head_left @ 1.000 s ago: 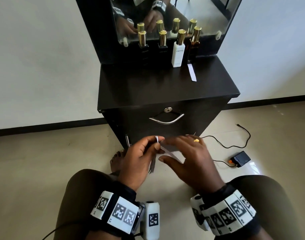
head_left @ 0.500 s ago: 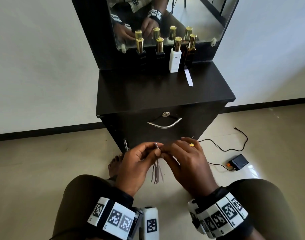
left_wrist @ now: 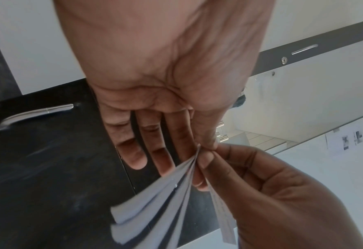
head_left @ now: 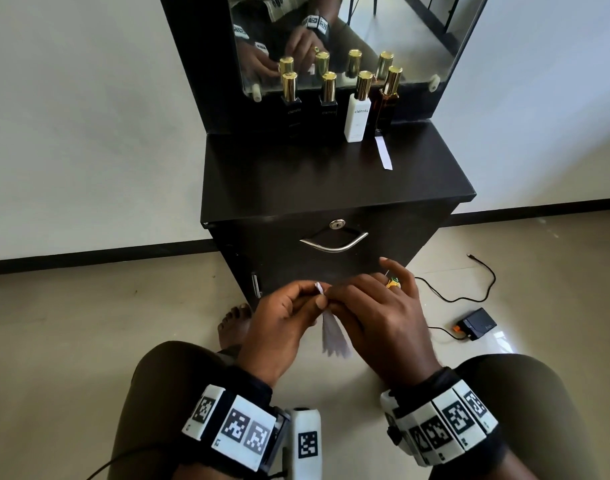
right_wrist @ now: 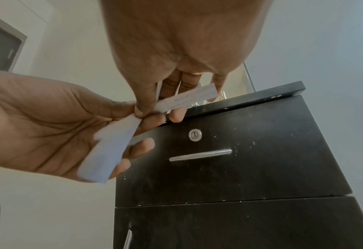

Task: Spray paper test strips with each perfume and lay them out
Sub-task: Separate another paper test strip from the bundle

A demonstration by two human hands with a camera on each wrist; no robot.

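Note:
My left hand (head_left: 314,294) pinches the top of a fan of white paper strips (head_left: 334,336) in front of the cabinet drawer. My right hand (head_left: 335,301) meets it there and pinches one strip (right_wrist: 189,99) between thumb and finger, angled away from the bundle (right_wrist: 108,151). The left wrist view shows the fanned strips (left_wrist: 155,202) hanging from my left hand (left_wrist: 199,148). On the dark table top (head_left: 296,181) stand two black bottles (head_left: 291,105) (head_left: 328,102), a white bottle (head_left: 358,114) and an amber bottle (head_left: 386,103), all gold-capped. One strip (head_left: 383,152) lies before the amber bottle.
A mirror (head_left: 417,39) rises behind the bottles. The drawer has a curved metal handle (head_left: 334,242) and a lock. On the floor to the right lie a small black box (head_left: 476,323) and its cable (head_left: 469,289). My knees flank the hands, and a bare foot (head_left: 234,323) shows.
The strips, bunched a second ago, now hang spread in a wider fan below the pinch. My right fingers have drawn in to the top of the bundle. Both hands stay before the drawer.

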